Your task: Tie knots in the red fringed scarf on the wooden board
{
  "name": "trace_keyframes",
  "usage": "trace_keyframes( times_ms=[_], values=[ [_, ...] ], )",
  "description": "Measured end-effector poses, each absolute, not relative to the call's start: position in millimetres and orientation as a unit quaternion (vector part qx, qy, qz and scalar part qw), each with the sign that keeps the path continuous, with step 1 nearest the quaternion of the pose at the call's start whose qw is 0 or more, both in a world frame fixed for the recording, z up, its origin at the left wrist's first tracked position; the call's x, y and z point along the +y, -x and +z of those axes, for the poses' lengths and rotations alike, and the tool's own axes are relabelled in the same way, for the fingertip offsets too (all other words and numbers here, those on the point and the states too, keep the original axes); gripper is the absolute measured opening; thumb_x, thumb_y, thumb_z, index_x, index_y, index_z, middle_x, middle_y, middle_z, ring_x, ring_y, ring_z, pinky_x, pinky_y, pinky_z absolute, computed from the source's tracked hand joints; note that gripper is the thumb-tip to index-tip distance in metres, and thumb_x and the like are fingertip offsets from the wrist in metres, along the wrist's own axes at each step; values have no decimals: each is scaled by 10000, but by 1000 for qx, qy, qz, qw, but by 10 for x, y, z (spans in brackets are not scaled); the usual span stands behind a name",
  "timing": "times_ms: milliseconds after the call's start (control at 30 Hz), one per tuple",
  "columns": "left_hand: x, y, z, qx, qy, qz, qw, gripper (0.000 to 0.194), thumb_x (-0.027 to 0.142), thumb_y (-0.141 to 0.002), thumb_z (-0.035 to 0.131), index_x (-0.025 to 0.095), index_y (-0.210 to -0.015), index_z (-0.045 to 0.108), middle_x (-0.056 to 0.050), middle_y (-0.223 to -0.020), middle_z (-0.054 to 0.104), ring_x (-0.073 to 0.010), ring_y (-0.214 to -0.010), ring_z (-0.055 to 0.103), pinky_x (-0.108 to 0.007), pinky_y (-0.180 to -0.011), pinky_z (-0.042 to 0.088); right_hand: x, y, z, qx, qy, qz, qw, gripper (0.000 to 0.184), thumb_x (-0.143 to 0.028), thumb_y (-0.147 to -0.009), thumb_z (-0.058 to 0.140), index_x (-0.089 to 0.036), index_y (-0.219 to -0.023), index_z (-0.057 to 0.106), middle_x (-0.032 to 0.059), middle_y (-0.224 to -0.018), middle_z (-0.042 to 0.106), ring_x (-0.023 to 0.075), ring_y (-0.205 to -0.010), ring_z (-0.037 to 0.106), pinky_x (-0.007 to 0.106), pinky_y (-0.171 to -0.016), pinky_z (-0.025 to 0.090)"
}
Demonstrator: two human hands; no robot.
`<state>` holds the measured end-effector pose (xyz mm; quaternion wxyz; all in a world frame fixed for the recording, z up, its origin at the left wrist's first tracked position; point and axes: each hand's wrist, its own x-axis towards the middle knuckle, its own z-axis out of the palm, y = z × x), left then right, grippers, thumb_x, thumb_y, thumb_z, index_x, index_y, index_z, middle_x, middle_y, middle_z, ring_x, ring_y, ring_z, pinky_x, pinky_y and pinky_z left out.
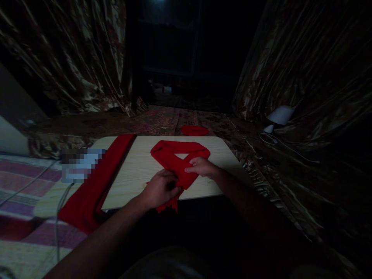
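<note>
A red fringed scarf (186, 176) lies bent into a loop on the pale wooden table (124, 186), its ends crossing near the front edge. My right hand (203, 167) pinches the scarf's right side, thumb on top. At the lower left of the loop, my left hand (161, 189) is closed with curled fingers on the scarf end, just above the fringe (173, 204) that hangs over the table edge. Part of that end is hidden under the left hand. Another long red folded cloth (99, 186) runs across the table's left side.
A pixelated patch (81, 166) covers something left of the long cloth, with a cable (59, 205) below it. Another red piece (194, 130) lies beyond the far table edge. A small white lamp (280, 115) stands at the right, near patterned curtains (305, 58). The room is dark.
</note>
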<state>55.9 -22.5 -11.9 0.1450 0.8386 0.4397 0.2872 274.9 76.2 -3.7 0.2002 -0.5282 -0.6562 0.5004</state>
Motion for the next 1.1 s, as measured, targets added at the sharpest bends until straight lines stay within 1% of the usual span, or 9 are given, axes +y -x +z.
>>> trace_keyframes(
  times_ms=[200, 300, 467, 600, 700, 767, 900, 1000, 1100],
  values=[
    [-263, -593, -169, 385, -876, 267, 115, 250, 333, -856, 648, 224, -1064, 736, -86, -1040, 685, -245, -1010, 596, -395, -930, 461, 713, -2805, 153, -644, 449, 601, 146, 177, -243, -750, 695, -172, -849, 566, -105, -453, 487, 50, -320, 354, 167, -340, 209],
    [-278, -585, -179, 376, -886, 248, 114, 352, 278, -882, 582, 245, -1216, 688, -100, -1117, 655, -249, -1044, 573, -397, -925, 462, 738, -2853, 136, -625, 427, 638, 142, 171, -238, -776, 630, -187, -905, 531, -115, -447, 478, 56, -302, 358, 156, -330, 214],
    [-366, -582, -143, 386, -898, 189, 93, 420, 373, -835, 641, 261, -1237, 685, -124, -1148, 602, -290, -1066, 542, -452, -931, 457, 780, -2868, 69, -641, 444, 615, 119, 151, -283, -842, 602, -194, -939, 528, -110, -442, 463, 67, -314, 385, 154, -341, 238],
    [-458, -574, -102, 388, -901, 176, 86, 509, 431, -767, 707, 267, -1248, 677, -129, -1206, 606, -324, -1108, 542, -488, -948, 450, 785, -2833, 5, -703, 521, 478, 73, 168, -351, -877, 614, -200, -882, 539, -87, -480, 488, 77, -352, 435, 170, -373, 273],
    [-400, -519, -58, 388, -891, 205, 113, 316, 444, -881, 578, 255, -1080, 736, -102, -1111, 676, -273, -1044, 606, -431, -945, 464, 802, -2840, 22, -756, 569, 310, 91, 237, -410, -858, 659, -196, -814, 567, -27, -615, 594, 100, -489, 526, 202, -468, 363],
    [-265, -471, -13, 429, -861, 244, 123, 343, 422, -953, 459, 230, -983, 741, -91, -1002, 707, -237, -960, 640, -391, -913, 483, 838, -2874, 91, -770, 603, 172, 118, 208, -395, -873, 641, -194, -830, 608, 26, -744, 657, 145, -651, 594, 239, -587, 428],
    [148, -438, 107, 489, -813, 291, 124, 437, 456, -981, 388, 209, -1191, 681, -87, -1174, 701, -242, -1083, 633, -377, -966, 475, 995, -2969, 258, -770, 624, -59, 122, 245, -245, -917, 532, -173, -1123, 645, 138, -1108, 668, 260, -1044, 584, 355, -885, 449],
    [439, -517, 119, 465, -838, 251, 136, 527, 510, -995, 323, 202, -1276, 645, -100, -1264, 674, -245, -1156, 618, -368, -1002, 458, 1171, -2995, 281, -820, 560, -102, 63, 455, -146, -898, 507, -210, -1342, 582, 141, -1406, 529, 278, -1272, 451, 389, -1034, 375],
    [616, -644, -36, 488, -843, 183, 132, 676, 604, -975, 283, 154, -1391, 567, -171, -1419, 564, -298, -1347, 486, -430, -1109, 365, 1353, -2956, 218, -845, 526, -96, 5, 531, -111, -927, 420, -285, -1413, 542, 102, -1516, 439, 271, -1306, 447, 397, -1030, 390]
  ],
)
